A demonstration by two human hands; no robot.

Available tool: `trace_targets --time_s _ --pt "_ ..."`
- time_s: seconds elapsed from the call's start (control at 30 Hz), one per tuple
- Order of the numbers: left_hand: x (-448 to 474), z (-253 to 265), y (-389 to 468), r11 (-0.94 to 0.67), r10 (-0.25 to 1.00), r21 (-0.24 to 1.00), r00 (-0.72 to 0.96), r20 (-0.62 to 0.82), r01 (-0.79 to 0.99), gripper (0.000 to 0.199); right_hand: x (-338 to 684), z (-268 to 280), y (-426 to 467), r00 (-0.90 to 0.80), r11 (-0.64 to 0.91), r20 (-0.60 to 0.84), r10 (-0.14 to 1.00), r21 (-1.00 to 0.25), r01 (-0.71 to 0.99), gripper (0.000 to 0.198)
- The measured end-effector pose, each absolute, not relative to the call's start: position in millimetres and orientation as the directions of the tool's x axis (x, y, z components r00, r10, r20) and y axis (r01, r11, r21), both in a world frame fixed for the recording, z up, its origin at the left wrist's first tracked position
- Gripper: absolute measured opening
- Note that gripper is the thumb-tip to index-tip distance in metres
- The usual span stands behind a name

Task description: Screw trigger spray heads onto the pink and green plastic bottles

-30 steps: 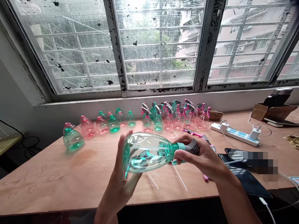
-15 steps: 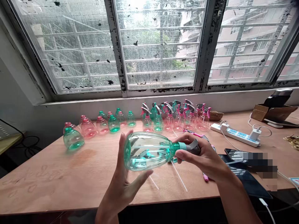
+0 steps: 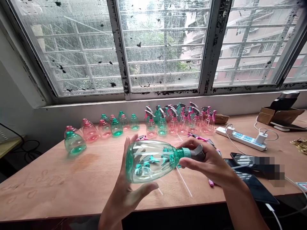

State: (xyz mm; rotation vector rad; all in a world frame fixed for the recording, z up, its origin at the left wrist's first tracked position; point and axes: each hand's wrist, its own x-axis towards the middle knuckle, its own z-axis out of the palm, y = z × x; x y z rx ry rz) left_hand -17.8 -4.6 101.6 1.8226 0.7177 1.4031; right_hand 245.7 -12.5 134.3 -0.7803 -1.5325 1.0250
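Below grime-streaked windows (image 3: 165, 48), over a grainy wooden table (image 3: 48, 191), tipped the rounded base (image 3: 129, 163) of a glossy, tapering green bottle (image 3: 153, 162) lower than half a second earlier, at lower centre of the frame. Clamped the right hand (image 3: 208, 163) on its grey-and-teal trigger head (image 3: 192, 154); held the left hand (image 3: 126, 191) splayed loosely around the base.

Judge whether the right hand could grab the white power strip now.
Probably not: the right hand is occupied, gripping the trigger sprayer on the green bottle, apart from the white power strip.
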Motion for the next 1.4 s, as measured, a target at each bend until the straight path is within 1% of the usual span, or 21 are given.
trace_targets --time_s 0.1,0.23,0.27,0.3,0.4,0.43,0.53,0.63,0.7,0.77,0.87,0.97,1.1,1.13,1.2,1.27,1.33,1.4 --pt "-18.5 103.1 -5.3 -0.574 0.795 0.819 0.253 0.551 0.021 0.104 246.3 133.1 -11.6 -0.194 0.402 0.401 0.895 -0.915 -0.036 0.027" --pt "-19.5 103.3 -7.4 -0.649 0.755 0.749 0.232 0.613 0.134 0.092 244.8 132.2 -10.7 -0.190 0.345 0.354 0.916 -0.935 -0.077 0.031" --pt "-19.8 103.0 -7.6 -0.659 0.748 0.739 0.228 0.623 0.142 0.092 244.2 132.6 -10.9 -0.194 0.341 0.352 0.916 -0.936 -0.085 0.031" --pt "-20.3 102.8 -7.5 -0.659 0.748 0.739 0.227 0.624 0.140 0.096 243.5 133.2 -11.2 -0.200 0.344 0.355 0.913 -0.935 -0.088 0.030" --pt "-22.3 103.0 -5.5 -0.626 0.768 0.774 0.247 0.591 0.096 0.116 242.5 134.9 -12.5 -0.213 0.376 0.384 0.898 -0.923 -0.081 0.027" --pt "-22.9 103.4 -4.6 -0.617 0.771 0.783 0.263 0.580 0.081 0.117 242.6 135.2 -12.8 -0.213 0.385 0.392 0.895 -0.920 -0.075 0.027" --pt "-22.9 105.1 -3.9 -0.619 0.769 0.780 0.273 0.578 0.093 0.110 243.0 134.9 -12.9 -0.202 0.383 0.389 0.899 -0.921 -0.069 0.029" --pt "-20.8 105.6 -6.4 -0.660 0.750 0.733 0.200 0.630 0.163 0.097 242.7 134.2 -12.5 -0.217 0.357 0.368 0.904 -0.930 -0.092 0.029" --pt "-19.3 105.2 -8.1 -0.682 0.732 0.710 0.178 0.658 0.177 0.090 242.2 134.3 -12.4 -0.225 0.354 0.370 0.901 -0.929 -0.111 0.029" --pt "-18.1 105.3 -8.4 -0.665 0.746 0.731 0.190 0.638 0.156 0.097 242.0 134.7 -12.8 -0.219 0.364 0.381 0.898 -0.924 -0.115 0.028" --pt "-16.8 107.3 -7.1 -0.595 0.798 0.794 0.207 0.566 0.123 0.110 242.2 135.1 -13.3 -0.218 0.383 0.395 0.892 -0.919 -0.097 0.027" --pt "-16.0 109.0 -5.9 -0.590 0.802 0.797 0.200 0.563 0.125 0.105 242.0 134.9 -12.8 -0.194 0.389 0.397 0.897 -0.918 -0.078 0.030" --pt "-15.8 105.5 -6.0 -0.654 0.756 0.740 0.185 0.628 0.161 0.090 240.8 135.7 -11.7 -0.170 0.368 0.378 0.910 -0.926 -0.088 0.035" --pt "-15.9 104.4 -6.0 -0.661 0.749 0.732 0.186 0.635 0.164 0.090 240.6 136.2 -11.7 -0.174 0.364 0.374 0.911 -0.927 -0.089 0.036" --pt "-15.8 103.6 -5.8 -0.651 0.759 0.742 0.186 0.624 0.161 0.097 240.8 137.2 -12.2 -0.187 0.362 0.371 0.910 -0.929 -0.080 0.035" --pt "-15.7 105.2 -5.4 -0.611 0.790 0.780 0.181 0.586 0.137 0.106 241.3 137.9 -12.8 -0.204 0.367 0.371 0.906 -0.928 -0.061 0.034" --pt "-15.7 108.2 -5.0 -0.572 0.816 0.812 0.179 0.550 0.116 0.107 242.0 137.9 -13.1 -0.216 0.373 0.375 0.902 -0.926 -0.050 0.032" --pt "-15.7 110.6 -4.9 -0.571 0.817 0.812 0.178 0.549 0.121 0.102 242.7 137.3 -12.8 -0.219 0.373 0.375 0.901 -0.926 -0.051 0.031"
